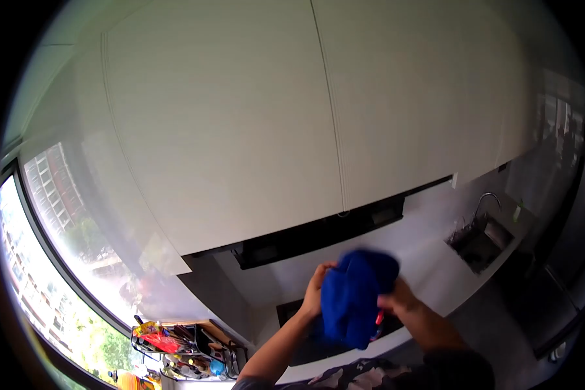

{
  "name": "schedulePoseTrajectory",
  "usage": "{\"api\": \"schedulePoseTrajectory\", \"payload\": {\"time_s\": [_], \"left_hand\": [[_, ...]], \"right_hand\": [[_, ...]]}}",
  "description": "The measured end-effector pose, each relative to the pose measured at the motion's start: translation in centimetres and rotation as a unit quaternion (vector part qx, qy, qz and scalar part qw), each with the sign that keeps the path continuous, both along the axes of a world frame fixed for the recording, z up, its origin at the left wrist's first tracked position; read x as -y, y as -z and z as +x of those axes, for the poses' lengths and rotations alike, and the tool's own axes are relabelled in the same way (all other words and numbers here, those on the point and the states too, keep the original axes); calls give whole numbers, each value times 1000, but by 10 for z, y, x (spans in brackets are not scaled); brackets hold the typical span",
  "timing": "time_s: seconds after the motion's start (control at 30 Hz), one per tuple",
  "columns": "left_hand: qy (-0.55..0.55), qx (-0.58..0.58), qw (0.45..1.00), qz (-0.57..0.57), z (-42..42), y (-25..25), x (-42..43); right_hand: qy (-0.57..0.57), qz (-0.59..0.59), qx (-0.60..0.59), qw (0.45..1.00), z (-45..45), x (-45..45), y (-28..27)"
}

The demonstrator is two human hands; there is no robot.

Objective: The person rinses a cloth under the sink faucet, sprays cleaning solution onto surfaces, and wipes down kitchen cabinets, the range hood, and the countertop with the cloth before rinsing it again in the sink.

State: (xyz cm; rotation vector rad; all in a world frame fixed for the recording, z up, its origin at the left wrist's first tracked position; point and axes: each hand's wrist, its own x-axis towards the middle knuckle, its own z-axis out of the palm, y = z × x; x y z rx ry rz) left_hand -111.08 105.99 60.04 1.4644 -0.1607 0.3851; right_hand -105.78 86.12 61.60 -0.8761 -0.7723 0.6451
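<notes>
A blue cloth item (354,299), soft and bunched, is held up in front of the body, over the counter and the dark cooktop (289,313). My left hand (316,290) grips its left edge, fingers wrapped round the upper side. At its right edge my right hand (400,299) holds it, with the thumb showing. A small red object (379,317) shows just below my right thumb, against the cloth; what it is I cannot make out.
Large pale wall cabinets (240,130) fill the upper view, with a black range hood (318,234) beneath. A sink (480,244) with a tap (487,198) lies right. At lower left stands a crowded rack (188,354) by the window (52,292).
</notes>
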Motion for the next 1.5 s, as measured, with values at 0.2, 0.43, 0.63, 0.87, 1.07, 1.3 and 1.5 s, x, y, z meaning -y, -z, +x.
{"api": "schedulePoseTrajectory", "payload": {"time_s": [0.2,0.43,0.63,0.87,1.07,1.3,1.5], "left_hand": [[82,-137,982,-100,11,2,36],[44,36,997,52,47,-65,48],[-48,149,972,177,90,-138,44],[28,102,975,195,90,-140,46],[148,-96,964,-200,78,-83,54],[36,-104,964,-243,61,-23,32],[368,-126,806,-446,30,19,43]], "right_hand": [[478,267,185,816,108,-10,-131],[315,245,139,906,159,-6,-220],[189,41,191,962,111,17,-203],[165,-175,270,932,95,59,-187],[143,-284,41,947,111,91,-132],[148,-177,-140,963,95,103,-53],[86,-34,-6,996,80,91,-72]]}}
